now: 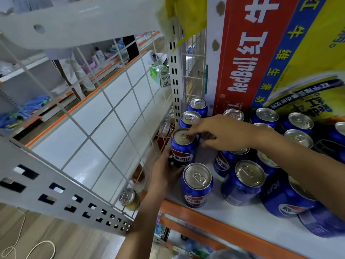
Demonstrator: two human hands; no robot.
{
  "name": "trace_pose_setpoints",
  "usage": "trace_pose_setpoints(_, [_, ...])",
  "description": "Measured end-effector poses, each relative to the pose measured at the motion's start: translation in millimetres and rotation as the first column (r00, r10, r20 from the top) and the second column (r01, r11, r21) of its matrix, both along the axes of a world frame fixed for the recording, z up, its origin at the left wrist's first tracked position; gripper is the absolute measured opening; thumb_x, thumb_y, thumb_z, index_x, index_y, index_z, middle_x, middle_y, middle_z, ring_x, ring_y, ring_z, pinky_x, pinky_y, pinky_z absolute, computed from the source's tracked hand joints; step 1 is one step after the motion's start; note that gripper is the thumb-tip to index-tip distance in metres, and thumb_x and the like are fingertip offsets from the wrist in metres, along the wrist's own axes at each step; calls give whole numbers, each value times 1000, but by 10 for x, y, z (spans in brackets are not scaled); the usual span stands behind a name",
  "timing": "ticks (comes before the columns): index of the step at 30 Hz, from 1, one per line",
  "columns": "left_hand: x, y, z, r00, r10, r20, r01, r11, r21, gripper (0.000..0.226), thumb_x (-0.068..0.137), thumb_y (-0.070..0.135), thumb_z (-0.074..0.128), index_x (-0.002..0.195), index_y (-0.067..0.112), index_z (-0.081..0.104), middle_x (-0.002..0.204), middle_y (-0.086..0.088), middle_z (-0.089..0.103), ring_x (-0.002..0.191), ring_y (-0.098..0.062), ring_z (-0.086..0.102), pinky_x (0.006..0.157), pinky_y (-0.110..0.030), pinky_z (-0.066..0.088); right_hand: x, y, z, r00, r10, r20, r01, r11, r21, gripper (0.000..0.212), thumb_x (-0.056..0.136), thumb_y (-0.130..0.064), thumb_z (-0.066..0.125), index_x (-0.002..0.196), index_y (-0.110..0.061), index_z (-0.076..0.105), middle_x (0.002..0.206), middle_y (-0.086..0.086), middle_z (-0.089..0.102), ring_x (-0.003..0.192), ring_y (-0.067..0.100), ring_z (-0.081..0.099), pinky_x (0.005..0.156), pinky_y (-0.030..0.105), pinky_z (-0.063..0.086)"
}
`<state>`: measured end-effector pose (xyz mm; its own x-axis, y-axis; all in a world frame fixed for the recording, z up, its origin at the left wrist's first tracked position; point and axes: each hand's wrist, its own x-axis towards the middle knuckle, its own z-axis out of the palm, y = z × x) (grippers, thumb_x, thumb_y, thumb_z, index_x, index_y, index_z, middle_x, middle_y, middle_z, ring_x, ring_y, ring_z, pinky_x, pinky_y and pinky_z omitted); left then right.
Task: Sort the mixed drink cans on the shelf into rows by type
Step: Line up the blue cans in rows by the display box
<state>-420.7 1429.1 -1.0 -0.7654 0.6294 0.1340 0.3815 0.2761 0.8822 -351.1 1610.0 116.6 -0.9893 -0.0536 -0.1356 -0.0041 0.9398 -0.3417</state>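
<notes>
Several blue Pepsi cans stand on the white shelf (248, 219) with an orange front edge. My left hand (164, 172) grips the lower body of one Pepsi can (182, 146) in the leftmost row, beside the wire side panel. My right hand (220, 133) reaches across from the right, its index finger touching that can's silver top while the other fingers curl loosely. Two more Pepsi cans (190, 118) stand behind it and another Pepsi can (197, 186) in front. My right forearm hides parts of the cans in the middle rows.
A large Red Bull carton (261, 53) stands at the back of the shelf. A white wire grid panel (115, 113) closes the shelf's left side. A gold-topped can (127, 198) sits lower down beyond the grid. Other shelving with goods lies at far left.
</notes>
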Motion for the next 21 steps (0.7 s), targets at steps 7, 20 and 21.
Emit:
trace_pose_setpoints(7, [0, -13, 14, 996, 0, -86, -2, 1000, -20, 61, 78, 14, 74, 133, 16, 49, 111, 19, 51, 104, -1, 48, 80, 7, 31, 27, -10, -2, 1000, -11, -11, 10, 999, -44, 54, 89, -15, 62, 139, -28, 46, 142, -8, 47, 120, 3, 46, 92, 14, 32])
trace_pose_setpoints(20, [19, -36, 72, 999, 8, 48, -5, 999, -54, 55, 78, -2, 67, 129, 13, 50, 112, 4, 62, 103, -12, 61, 78, -3, 40, -3, -20, 16, 999, -10, -36, 9, 1000, -25, 45, 89, -16, 60, 133, -24, 53, 140, -7, 50, 123, 6, 47, 96, 16, 32])
trace_pose_setpoints(21, [13, -44, 68, 1000, 9, 10, -8, 997, -77, 54, 78, 0, 68, 129, 10, 51, 114, 0, 63, 104, -16, 61, 78, -4, 38, 1, -24, 19, 999, -9, -33, 8, 1000, -25, 45, 90, -16, 60, 133, -24, 53, 140, -7, 49, 124, 6, 46, 97, 15, 32])
